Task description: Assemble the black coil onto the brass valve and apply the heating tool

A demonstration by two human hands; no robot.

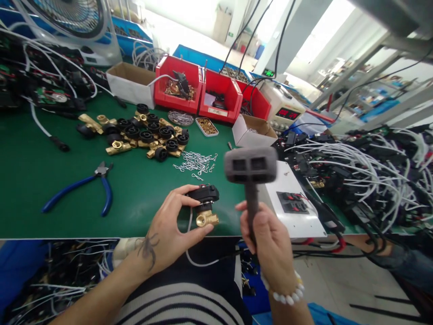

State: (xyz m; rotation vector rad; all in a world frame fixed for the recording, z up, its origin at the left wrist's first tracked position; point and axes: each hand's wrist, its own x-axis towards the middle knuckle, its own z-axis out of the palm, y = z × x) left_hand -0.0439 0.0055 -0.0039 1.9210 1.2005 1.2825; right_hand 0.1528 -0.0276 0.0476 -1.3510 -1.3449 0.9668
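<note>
My left hand (171,221) grips a brass valve (207,220) topped by a round black housing (207,193), fingers on the housing and thumb at the brass base. It stands near the table's front edge, and a white cable hangs from it over the edge. Raised to the right of it is a grey mallet (250,164); my right hand (270,237) is wrapped round its handle. Just beyond the valve lies a loose pile of small silver spring clips (198,162). Blue-handled cutting pliers (81,185) rest open on the left.
Many brass valves with black knobs (145,131) lie behind the clips. Red bins (216,106) and a small dish of brass parts (207,127) stand farther back. To the right are a white panel with switches (287,194), heaped white cables (338,158) and another person's sleeve (404,266).
</note>
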